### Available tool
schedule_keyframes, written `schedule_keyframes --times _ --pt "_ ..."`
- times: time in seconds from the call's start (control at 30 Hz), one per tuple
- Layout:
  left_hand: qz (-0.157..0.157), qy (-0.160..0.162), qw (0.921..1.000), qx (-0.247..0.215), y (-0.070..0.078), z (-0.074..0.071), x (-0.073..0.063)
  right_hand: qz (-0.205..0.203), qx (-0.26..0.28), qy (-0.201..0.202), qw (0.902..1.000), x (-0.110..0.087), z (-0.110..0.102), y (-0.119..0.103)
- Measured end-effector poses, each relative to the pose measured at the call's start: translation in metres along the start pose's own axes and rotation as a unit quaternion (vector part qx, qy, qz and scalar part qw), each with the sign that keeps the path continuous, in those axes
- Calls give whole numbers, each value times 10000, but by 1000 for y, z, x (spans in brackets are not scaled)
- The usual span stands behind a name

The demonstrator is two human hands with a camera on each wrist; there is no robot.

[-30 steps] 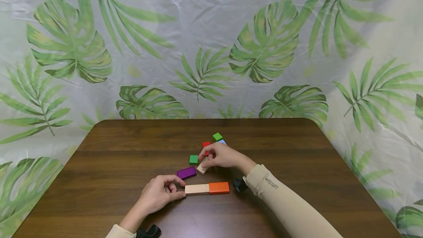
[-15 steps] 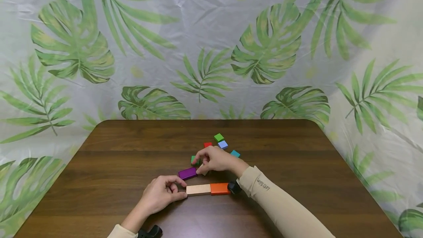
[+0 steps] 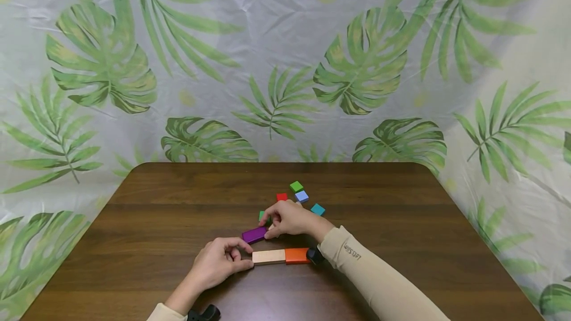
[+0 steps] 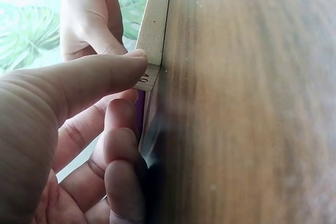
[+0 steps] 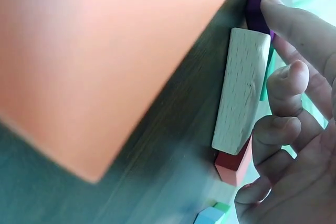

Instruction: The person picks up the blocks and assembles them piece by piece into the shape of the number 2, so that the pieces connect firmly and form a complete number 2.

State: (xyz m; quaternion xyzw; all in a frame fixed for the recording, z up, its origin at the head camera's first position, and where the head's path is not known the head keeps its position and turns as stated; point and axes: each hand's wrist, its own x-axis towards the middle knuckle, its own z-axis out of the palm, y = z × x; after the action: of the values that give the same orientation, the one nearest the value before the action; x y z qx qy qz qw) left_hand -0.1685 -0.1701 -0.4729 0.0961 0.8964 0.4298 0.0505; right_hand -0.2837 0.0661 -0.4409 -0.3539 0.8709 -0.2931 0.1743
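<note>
behind the table, a leaf-print sheet [image 3: 276,14] is hung as backdrop. next, a dark wood-grain table [image 3: 178,202] is seen, blocks laid around its middle. beige sleeves [image 3: 379,271] are worn on both arms, the right one lettered; black devices [image 3: 206,313] are strapped at the wrists. by the left hand [image 3: 216,264], the left end of the near pale block [image 3: 269,256] is pinched between thumb and index finger, other fingers curled in. by the right hand [image 3: 292,219], the right end of the purple block [image 3: 254,235] is pinched between thumb and index, remaining fingers bent near the far pale block [image 5: 241,90]; whether that one is touched by them cannot be told. the near pale block is lain flat, end to end with the orange block [image 3: 295,255], both nearest the person. the purple block is set just beyond this row, slanted, with the far pale block by its right end, mostly hidden by the right hand from the head view. small pieces are scattered farther back: green tile [image 3: 261,216] partly covered by fingers, red block [image 3: 282,196], teal tile [image 3: 317,209], blue tile [image 3: 301,196] just beside lime tile [image 3: 296,186]. smallest: a dark mark [image 4: 144,78] is printed on the near pale block's end face.
</note>
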Motion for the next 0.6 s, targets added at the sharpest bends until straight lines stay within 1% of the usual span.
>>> schedule_keyframes --times 0.13,0.3,0.47,0.6 --pt "-40 21 10000 -5 1 0 0 5 -117 61 9999 -2 -2 0" --pt "-78 76 9999 39 2 0 0 50 -106 62 9999 -6 -5 2" --pt "-93 122 9998 88 3 0 0 79 -125 33 9999 -9 -10 7" --pt "-77 141 9998 130 2 0 -1 164 -255 121 9995 -13 -13 11"
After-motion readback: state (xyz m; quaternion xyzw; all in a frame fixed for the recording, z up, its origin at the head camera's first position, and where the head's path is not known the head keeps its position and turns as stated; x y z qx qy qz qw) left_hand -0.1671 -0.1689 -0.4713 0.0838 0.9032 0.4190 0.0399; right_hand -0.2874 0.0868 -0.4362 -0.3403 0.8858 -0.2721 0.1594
